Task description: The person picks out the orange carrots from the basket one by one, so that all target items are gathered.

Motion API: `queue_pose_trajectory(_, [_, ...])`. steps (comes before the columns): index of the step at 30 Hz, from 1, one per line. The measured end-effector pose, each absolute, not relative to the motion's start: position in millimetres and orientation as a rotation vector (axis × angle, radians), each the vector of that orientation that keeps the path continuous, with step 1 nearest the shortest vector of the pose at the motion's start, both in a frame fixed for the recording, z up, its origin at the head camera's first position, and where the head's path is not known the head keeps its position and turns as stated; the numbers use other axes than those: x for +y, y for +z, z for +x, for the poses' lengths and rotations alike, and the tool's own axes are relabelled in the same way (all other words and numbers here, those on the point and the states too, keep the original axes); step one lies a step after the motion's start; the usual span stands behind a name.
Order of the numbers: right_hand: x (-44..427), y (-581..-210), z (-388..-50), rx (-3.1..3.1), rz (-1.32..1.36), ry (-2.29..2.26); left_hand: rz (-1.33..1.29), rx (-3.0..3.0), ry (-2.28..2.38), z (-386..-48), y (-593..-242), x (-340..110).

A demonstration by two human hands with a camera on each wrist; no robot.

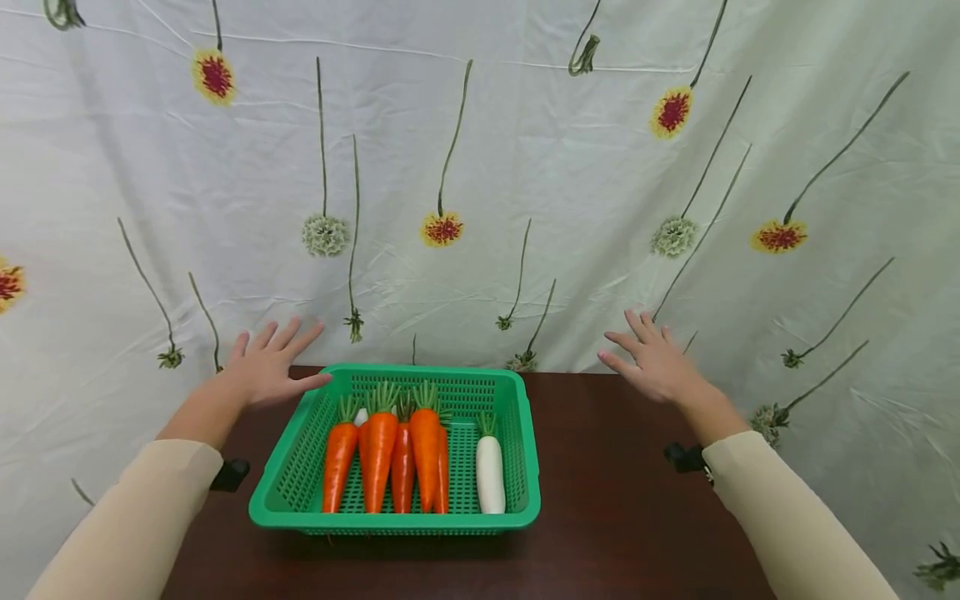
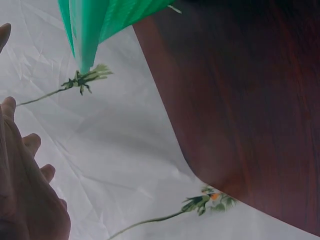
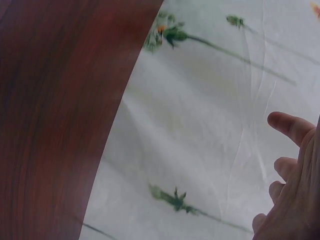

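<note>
A green plastic basket (image 1: 397, 521) stands on a dark wooden table, left of the middle. Inside it lie several orange carrots (image 1: 379, 458) with green tops, bunched at the left and middle. A white radish (image 1: 491, 473) lies apart on the basket's right side. My left hand (image 1: 262, 375) hovers by the basket's back left corner, fingers spread, holding nothing. In the left wrist view that hand (image 2: 30, 185) shows at the lower left. Over the table's back right area, well away from the basket, my right hand (image 1: 654, 365) is spread and holds nothing.
The dark table (image 1: 600, 517) extends to the right of the basket. Behind it hangs a pale cloth (image 1: 570, 167) printed with flowers, reaching down past the table's edges. A black wrist strap piece (image 1: 682, 457) sits at the right sleeve, another (image 1: 230, 475) at the left.
</note>
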State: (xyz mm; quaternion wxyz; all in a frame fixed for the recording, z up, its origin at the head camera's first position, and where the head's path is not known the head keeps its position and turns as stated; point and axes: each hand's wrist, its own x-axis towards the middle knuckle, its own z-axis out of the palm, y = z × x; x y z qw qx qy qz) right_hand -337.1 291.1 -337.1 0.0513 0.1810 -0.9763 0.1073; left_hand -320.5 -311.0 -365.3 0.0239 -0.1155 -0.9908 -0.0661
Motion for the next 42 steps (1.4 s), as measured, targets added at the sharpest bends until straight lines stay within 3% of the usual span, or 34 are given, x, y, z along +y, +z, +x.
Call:
queue_pose_trajectory(32, [175.0,-383.5,-281.6,-2.815,0.957,0.994,-0.618,-2.798,-0.55,-266.0,-384.1,-298.6])
queue_pose_trajectory(42, [141.4,-385.7,-275.7,-2.817,0.977,1.408,-0.523,-2.869,-0.775,-240.5,-389.6,-293.3])
